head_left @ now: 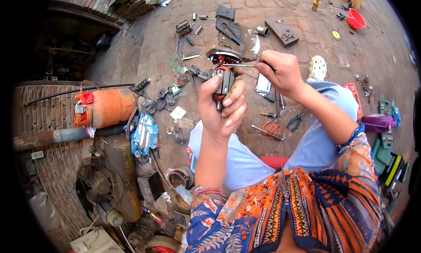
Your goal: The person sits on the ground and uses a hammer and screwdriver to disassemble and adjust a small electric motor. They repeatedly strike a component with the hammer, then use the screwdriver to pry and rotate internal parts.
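Observation:
In front of me my left hand is wrapped round a motor armature with a dark laminated core and reddish-copper windings. Just beyond its upper end is a round, dark metal piece with red parts beneath; whether the two are joined I cannot tell. My right hand is closed on a thin metal rod tool, perhaps a screwdriver, whose handle is hidden in the fist. The rod points left, its end at the windings by the armature's top.
Pliers with orange handles, green-handled pliers and loose parts lie on the brick floor between my legs. Ahead are a metal block and a dark bracket. An orange gas cylinder lies left, a compressor nearer; a red bowl sits far right.

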Available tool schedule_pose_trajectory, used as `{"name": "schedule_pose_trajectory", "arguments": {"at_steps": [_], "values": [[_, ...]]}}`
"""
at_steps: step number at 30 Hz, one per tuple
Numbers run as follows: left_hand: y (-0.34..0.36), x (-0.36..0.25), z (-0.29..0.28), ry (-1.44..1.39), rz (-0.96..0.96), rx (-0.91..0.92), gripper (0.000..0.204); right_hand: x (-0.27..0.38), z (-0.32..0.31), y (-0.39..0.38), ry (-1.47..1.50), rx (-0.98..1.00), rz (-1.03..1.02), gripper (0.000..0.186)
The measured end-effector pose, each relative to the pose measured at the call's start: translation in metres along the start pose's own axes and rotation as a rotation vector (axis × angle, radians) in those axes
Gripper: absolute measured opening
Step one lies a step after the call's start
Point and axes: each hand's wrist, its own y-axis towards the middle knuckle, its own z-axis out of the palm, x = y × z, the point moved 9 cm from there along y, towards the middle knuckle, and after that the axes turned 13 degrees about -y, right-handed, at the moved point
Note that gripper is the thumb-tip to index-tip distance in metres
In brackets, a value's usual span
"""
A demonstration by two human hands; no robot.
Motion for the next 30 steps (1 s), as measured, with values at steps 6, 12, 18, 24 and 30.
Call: {"name": "schedule_pose_trajectory", "arguments": {"at_steps": [6, 12, 18, 24, 30], "values": [[0.003, -0.026, -0.044, 0.381, 0.089, -0.295, 0.031, -0.011, 0.019, -0.011, -0.122, 0.252, 0.103, 0.035], [0.001, -0.036, -0.076, 0.792, 0.169, -0.547, 0.02, -0.037, 0.063, -0.047, 0.227, 0.533, 0.329, 0.059], [0.005, -0.032, -0.068, 0.986, 0.303, -0.551, 0.02, -0.002, 0.09, -0.104, 1.238, 0.951, 0.917, 0.054], [0.016, -0.027, -0.061, 0.792, 0.343, -0.426, 0.025, -0.034, 0.061, -0.06, 0.543, 0.377, 0.489, 0.037], [0.026, -0.015, -0.061, 0.537, 0.289, -0.364, 0.032, -0.025, 0.023, -0.046, -0.014, -0.014, 0.331, 0.022]]}}
